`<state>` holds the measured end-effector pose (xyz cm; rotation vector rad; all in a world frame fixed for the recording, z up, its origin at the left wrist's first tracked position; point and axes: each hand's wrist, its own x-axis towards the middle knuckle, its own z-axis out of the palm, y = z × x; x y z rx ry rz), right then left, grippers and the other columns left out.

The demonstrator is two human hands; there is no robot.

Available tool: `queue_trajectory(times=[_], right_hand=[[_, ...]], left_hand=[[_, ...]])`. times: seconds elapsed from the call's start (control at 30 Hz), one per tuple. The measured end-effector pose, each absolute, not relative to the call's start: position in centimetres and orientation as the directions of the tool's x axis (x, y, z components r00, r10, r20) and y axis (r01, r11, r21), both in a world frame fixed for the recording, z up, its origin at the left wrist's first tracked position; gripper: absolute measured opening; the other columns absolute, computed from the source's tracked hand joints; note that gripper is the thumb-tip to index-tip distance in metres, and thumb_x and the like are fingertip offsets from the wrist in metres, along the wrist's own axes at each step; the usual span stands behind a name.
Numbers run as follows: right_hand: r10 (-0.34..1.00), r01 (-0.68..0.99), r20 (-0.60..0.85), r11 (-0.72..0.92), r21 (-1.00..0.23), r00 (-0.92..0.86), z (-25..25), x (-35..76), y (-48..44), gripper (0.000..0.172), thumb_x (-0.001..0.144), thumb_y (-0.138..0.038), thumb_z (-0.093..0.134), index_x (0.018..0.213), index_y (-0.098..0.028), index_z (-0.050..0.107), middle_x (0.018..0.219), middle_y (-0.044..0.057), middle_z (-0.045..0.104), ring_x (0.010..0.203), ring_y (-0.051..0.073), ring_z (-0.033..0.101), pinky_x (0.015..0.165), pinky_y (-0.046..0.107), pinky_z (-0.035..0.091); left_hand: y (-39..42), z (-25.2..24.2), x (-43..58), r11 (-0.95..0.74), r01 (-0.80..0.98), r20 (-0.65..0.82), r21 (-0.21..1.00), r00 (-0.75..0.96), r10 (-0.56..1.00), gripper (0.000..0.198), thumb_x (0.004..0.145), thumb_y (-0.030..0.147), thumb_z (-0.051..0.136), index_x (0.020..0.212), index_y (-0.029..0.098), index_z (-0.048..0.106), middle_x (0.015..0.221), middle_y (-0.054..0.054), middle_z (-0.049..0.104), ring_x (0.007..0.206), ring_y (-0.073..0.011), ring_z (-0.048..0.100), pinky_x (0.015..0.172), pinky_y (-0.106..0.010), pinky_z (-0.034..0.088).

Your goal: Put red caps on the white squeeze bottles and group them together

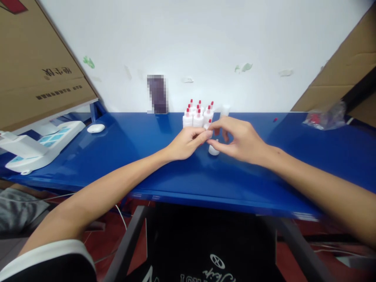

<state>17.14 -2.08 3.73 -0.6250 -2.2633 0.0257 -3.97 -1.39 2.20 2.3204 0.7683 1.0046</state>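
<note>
Both hands, left hand [188, 143] and right hand [241, 141], pinch a small white bottle [213, 150] over the blue tabletop [123, 156], near capped bottles [197, 113].

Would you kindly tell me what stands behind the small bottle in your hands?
Behind the small bottle stand red-capped bottles and one uncapped bottle. The left hand and right hand hide some of their bases.

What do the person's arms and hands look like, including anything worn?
The left hand and the right hand are bare: no gloves, rings or watch show. Both forearms are uncovered. At the lower left corner the left arm wears a dark sleeve edged with a white band. No sleeve shows on the right arm.
</note>
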Motion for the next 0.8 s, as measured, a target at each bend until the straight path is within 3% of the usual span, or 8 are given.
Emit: queue_trajectory(times=[0.2,0.3,0.53,0.6,0.7,0.8], right_hand=[[0.464,0.355,0.724,0.881,-0.314,-0.511,3.2,16.4,-2.3,0.005,0.090,-0.024,0.067,0.094,-0.020,0.067,0.079,0.000,0.068,0.055,0.011,0.048,0.055,0.028,0.039],[0.492,0.341,0.707,0.868,-0.360,-0.508,3.3,16.2,-2.6,0.004,0.088,-0.021,0.066,0.092,-0.019,0.068,0.077,0.000,0.067,0.057,0.012,0.051,0.056,0.028,0.041],[0.500,0.452,0.684,0.850,-0.271,-0.530,4.5,18.0,-0.6,0.003,0.087,-0.022,0.063,0.087,-0.023,0.066,0.091,0.006,0.068,0.087,0.024,0.062,0.085,0.042,0.047],[0.537,0.478,0.671,0.826,-0.298,-0.511,4.7,18.7,0.0,0.005,0.087,-0.025,0.063,0.088,-0.023,0.067,0.090,0.006,0.065,0.084,0.023,0.060,0.082,0.041,0.047],[0.607,0.489,0.633,0.785,-0.381,-0.481,4.7,19.1,0.3,0.008,0.089,-0.026,0.061,0.091,-0.022,0.067,0.083,0.004,0.061,0.070,0.019,0.055,0.069,0.037,0.045],[0.622,0.496,0.594,0.777,-0.388,-0.509,4.5,19.0,0.1,0.008,0.088,-0.026,0.060,0.089,-0.021,0.066,0.083,0.004,0.062,0.070,0.019,0.056,0.067,0.036,0.044]], left_hand=[[-1.3,2.0,-3.9,-0.667,0.170,0.486,0.725,0.559,0.672,0.054,0.101,0.059,0.048,0.066,0.018,0.044,0.062,0.004,0.037,0.056,-0.0074,0.033,0.052,-0.023,0.028],[-1.1,1.9,-4.1,-0.649,0.146,0.470,0.747,0.573,0.671,0.055,0.100,0.061,0.049,0.067,0.017,0.048,0.062,0.004,0.040,0.055,-0.0070,0.035,0.052,-0.022,0.029],[-0.4,1.7,-4.7,-0.554,0.230,0.335,0.800,0.594,0.731,0.057,0.097,0.062,0.055,0.063,0.017,0.047,0.053,0.004,0.050,0.048,-0.0064,0.042,0.052,-0.021,0.034],[-0.1,1.5,-5.0,-0.586,0.297,0.337,0.753,0.592,0.733,0.054,0.097,0.057,0.057,0.064,0.017,0.048,0.053,0.004,0.052,0.049,-0.0070,0.044,0.054,-0.021,0.035],[0.5,1.1,-5.5,-0.711,0.406,0.388,0.575,0.629,0.673,0.048,0.095,0.050,0.065,0.066,0.016,0.050,0.055,0.006,0.047,0.052,-0.0072,0.039,0.055,-0.021,0.031],[0.8,1.0,-5.9,-0.783,0.448,0.388,0.432,0.691,0.610,0.044,0.095,0.048,0.066,0.068,0.016,0.051,0.058,0.007,0.044,0.054,-0.0076,0.036,0.056,-0.022,0.029]])
